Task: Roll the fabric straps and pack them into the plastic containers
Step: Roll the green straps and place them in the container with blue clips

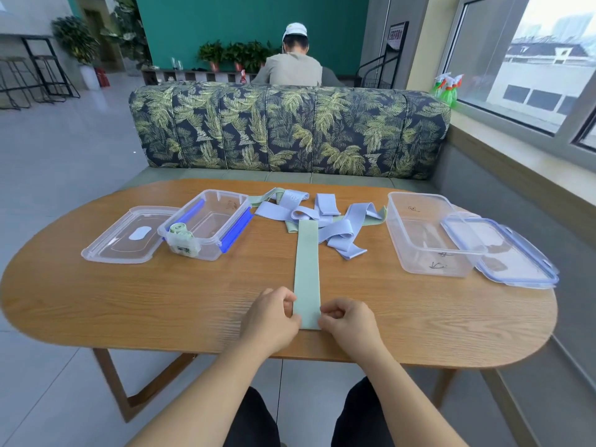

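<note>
The blue-clipped left container [211,250] holds two rolled green straps [182,232] behind an illegible label. Near the table's near edge, the left hand [271,321] and right hand [350,321] pinch the near end of a flat pale-green strap [306,266], which runs away into tangled blue straps [335,227]. The right container [419,253] bears unreadable scribbles.
</note>
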A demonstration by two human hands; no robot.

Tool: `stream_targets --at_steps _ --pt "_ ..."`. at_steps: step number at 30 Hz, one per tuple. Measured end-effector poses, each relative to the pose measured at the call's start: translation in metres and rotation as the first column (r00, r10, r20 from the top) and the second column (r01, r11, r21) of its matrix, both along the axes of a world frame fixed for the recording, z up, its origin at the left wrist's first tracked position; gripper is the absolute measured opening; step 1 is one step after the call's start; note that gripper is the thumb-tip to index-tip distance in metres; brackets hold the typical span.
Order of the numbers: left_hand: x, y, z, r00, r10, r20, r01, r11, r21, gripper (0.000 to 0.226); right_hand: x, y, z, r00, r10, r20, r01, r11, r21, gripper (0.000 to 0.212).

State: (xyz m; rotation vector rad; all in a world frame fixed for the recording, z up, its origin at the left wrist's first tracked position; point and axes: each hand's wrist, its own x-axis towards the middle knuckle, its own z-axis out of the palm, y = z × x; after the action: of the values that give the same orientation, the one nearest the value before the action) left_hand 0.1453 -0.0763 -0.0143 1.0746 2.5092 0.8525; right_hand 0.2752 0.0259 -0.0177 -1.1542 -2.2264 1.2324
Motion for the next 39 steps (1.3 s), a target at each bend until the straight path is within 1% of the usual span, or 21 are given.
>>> stream_targets --at_steps 2,4,7,8,10,12,13,15,17,19,22,26,27,29,32,34,35,37,39 --pt "0.003 -0.001 -0.002 0.998 -0.049 -0.027 0.049 0.999 0.011 0.023 0.000 -0.001 -0.001 1.000 -0.006 0.014 0.006 1.000 0.010 0.014" --pt "0.004 -0.004 -0.004 0.996 -0.066 -0.059 0.066 0.998 0.011 0.016 -0.001 -0.003 -0.001 0.998 -0.005 0.057 0.002 0.998 0.059 0.013" --pt "0.003 -0.007 -0.007 0.995 -0.055 -0.084 0.058 0.998 0.035 0.017 -0.002 -0.003 -0.002 0.997 -0.010 0.083 0.002 0.995 0.098 0.010" --pt "0.002 -0.009 -0.007 0.994 -0.055 -0.090 0.059 0.997 0.041 0.018 -0.002 -0.003 -0.002 0.998 -0.017 0.059 0.012 0.997 0.079 0.009" --pt "0.000 -0.013 -0.007 0.994 -0.062 -0.088 0.068 0.995 0.071 0.022 0.002 -0.002 -0.005 0.997 -0.035 -0.070 0.033 0.999 -0.024 0.008" --pt "0.000 -0.016 -0.007 0.994 -0.083 -0.069 0.092 0.986 0.142 0.026 0.006 -0.004 -0.007 0.979 -0.042 -0.201 0.019 0.993 -0.116 0.011" --pt "0.000 -0.018 -0.007 0.992 -0.107 -0.064 0.117 0.977 0.178 0.027 0.008 -0.006 -0.008 0.976 -0.028 -0.217 0.000 0.992 -0.127 0.012" --pt "0.001 -0.021 -0.008 0.981 -0.183 -0.062 0.192 0.960 0.205 0.025 0.009 -0.008 -0.010 0.983 0.023 -0.184 -0.038 0.996 -0.082 0.015" --pt "0.002 -0.021 -0.009 0.967 -0.242 -0.073 0.252 0.951 0.177 0.017 0.008 -0.009 -0.010 0.990 0.072 -0.124 -0.070 0.997 0.022 0.020" --pt "0.001 -0.020 -0.009 0.962 -0.258 -0.087 0.268 0.953 0.144 0.013 0.006 -0.010 -0.009 0.992 0.110 -0.063 -0.103 0.990 0.100 0.021" --pt "0.001 -0.017 -0.008 0.965 -0.251 -0.075 0.259 0.959 0.118 0.009 0.005 -0.008 -0.009 0.991 0.132 0.001 -0.130 0.977 0.170 0.016" --pt "0.002 -0.016 -0.002 0.965 -0.256 -0.062 0.261 0.961 0.091 0.003 0.005 -0.005 -0.010 0.988 0.154 0.028 -0.156 0.964 0.217 0.005" --pt "0.003 -0.016 0.001 0.962 -0.263 -0.074 0.269 0.960 0.079 0.003 0.005 -0.004 -0.010 0.985 0.168 0.044 -0.173 0.957 0.232 0.003" --pt "0.004 -0.016 0.006 0.948 -0.293 -0.123 0.297 0.955 0.013 0.007 0.005 -0.001 -0.008 0.974 0.202 0.099 -0.221 0.942 0.254 0.005" --pt "0.008 -0.016 0.014 0.909 -0.352 -0.226 0.344 0.936 -0.074 0.012 0.007 0.005 -0.002 0.949 0.252 0.189 -0.290 0.932 0.215 0.009" --pt "0.010 -0.015 0.016 0.902 -0.359 -0.239 0.349 0.933 -0.086 0.013 0.007 0.008 0.003 0.935 0.268 0.232 -0.308 0.938 0.158 0.009" --pt "0.010 -0.015 0.015 0.915 -0.339 -0.219 0.329 0.941 -0.084 0.013 0.007 0.010 0.006 0.931 0.270 0.247 -0.308 0.942 0.131 0.009" --pt "0.008 -0.012 0.014 0.958 -0.256 -0.129 0.250 0.966 -0.065 0.011 0.005 0.013 0.013 0.931 0.267 0.248 -0.293 0.953 0.077 0.014" --pt "0.004 -0.008 0.014 0.979 -0.194 -0.060 0.191 0.980 -0.052 0.010 0.002 0.014 0.019 0.932 0.261 0.251 -0.275 0.961 0.020 0.020"
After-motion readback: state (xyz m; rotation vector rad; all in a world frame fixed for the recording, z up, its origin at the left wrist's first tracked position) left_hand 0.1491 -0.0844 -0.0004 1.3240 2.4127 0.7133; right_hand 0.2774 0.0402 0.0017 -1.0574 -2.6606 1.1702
